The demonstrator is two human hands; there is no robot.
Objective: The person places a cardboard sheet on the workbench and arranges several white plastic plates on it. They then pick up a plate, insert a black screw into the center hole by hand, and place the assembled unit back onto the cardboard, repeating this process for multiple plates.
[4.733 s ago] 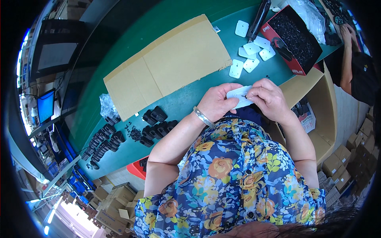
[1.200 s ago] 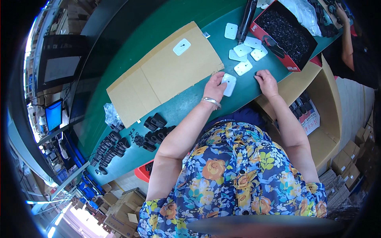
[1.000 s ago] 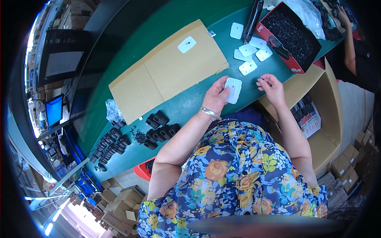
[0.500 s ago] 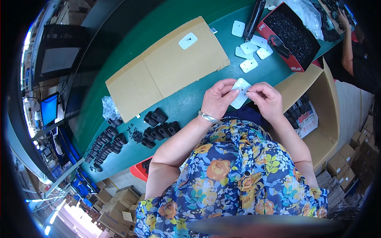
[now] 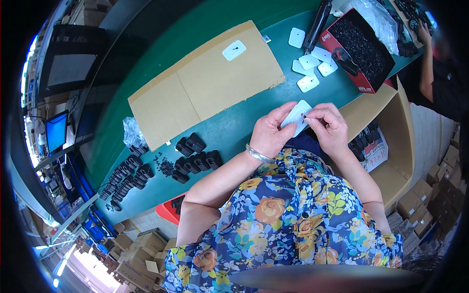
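Observation:
Over the near edge of the green table, my left hand (image 5: pixel 270 134) grips a white rounded plate (image 5: pixel 295 116) between thumb and fingers. The plate is tilted and has small dark spots in its middle. My right hand (image 5: pixel 330 126) is closed in a pinch at the plate's right side. A small dark piece shows at those fingertips, too small to name. Several similar white plates (image 5: pixel 308 84) lie loosely overlapped beyond my hands. Another white plate (image 5: pixel 234 50), with a dark mark in it, rests on a flat cardboard sheet (image 5: pixel 205 73).
A red box (image 5: pixel 367 90) full of small black parts stands at the far right, near a black cylindrical tool (image 5: pixel 318 24). Black blocky parts (image 5: pixel 195 161) stand in rows at left, around loose small pieces (image 5: pixel 166 167). An open carton (image 5: pixel 398 161) is at my right; another person's arm (image 5: pixel 427 68) is beyond.
The plate has turned and tilted in my left hand. My right fingertips have moved slightly down over its face. The view has shifted a little.

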